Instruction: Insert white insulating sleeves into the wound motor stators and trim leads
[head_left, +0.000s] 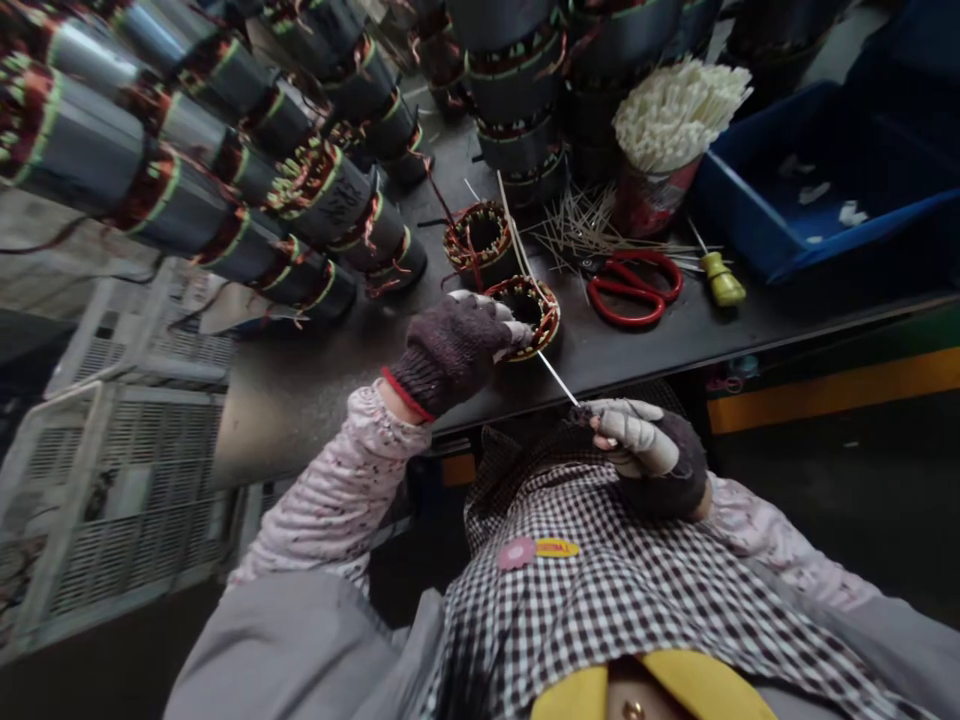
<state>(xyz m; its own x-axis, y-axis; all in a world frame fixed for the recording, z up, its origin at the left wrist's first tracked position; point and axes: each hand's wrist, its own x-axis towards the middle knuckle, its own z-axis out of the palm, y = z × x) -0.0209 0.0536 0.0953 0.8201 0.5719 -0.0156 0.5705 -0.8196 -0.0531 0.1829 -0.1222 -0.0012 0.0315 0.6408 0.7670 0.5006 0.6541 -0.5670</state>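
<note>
My left hand (461,345), in a dark glove with pale fingertips, is closed over the near rim of a small motor stator (551,312) with red and copper windings. A thin white strand (559,380) runs straight from that rim down to my right hand (641,445). The right fingers, wrapped in pale covering, are pinched together on its lower end, just off the table edge. Directly behind stands another wound stator (480,245), and a long pale sleeve (514,225) lies across both. The inside of the near stator is partly hidden by my left fingers.
Stacked stators (517,110) fill the back and left. Red-handled scissors (636,290), loose thin sticks (574,230), a yellow-handled tool (722,280), a can (656,195) of white tubes (675,110) and a blue bin (780,225) are to the right. White crates (127,500) stand lower left.
</note>
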